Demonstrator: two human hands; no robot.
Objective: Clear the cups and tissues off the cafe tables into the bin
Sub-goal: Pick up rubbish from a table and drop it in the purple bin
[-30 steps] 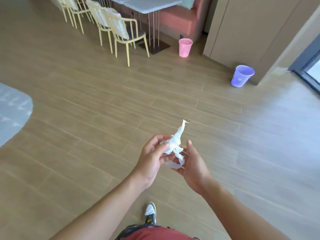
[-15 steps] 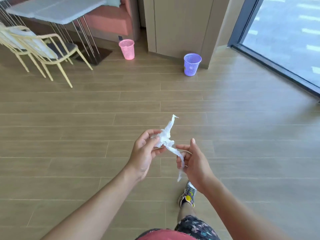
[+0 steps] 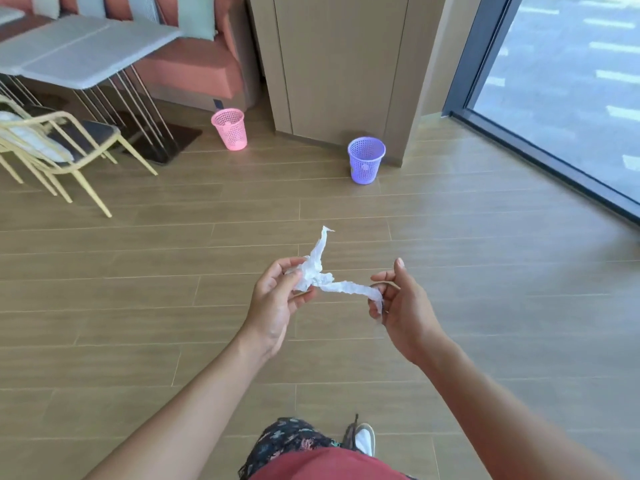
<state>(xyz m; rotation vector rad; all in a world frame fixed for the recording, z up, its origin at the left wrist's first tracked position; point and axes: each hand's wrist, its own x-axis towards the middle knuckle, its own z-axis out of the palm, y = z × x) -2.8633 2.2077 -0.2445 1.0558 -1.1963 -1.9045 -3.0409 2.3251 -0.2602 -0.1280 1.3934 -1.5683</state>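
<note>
While the left hand (image 3: 273, 303) pinches the crumpled bulk of the tissue (image 3: 320, 278) and the right hand (image 3: 398, 303) curls round its twisted tail, it stretches between them — featherlight, limp, likely to tear; best balled up and gripped whole before the purple bin (image 3: 366, 161) ahead.
</note>
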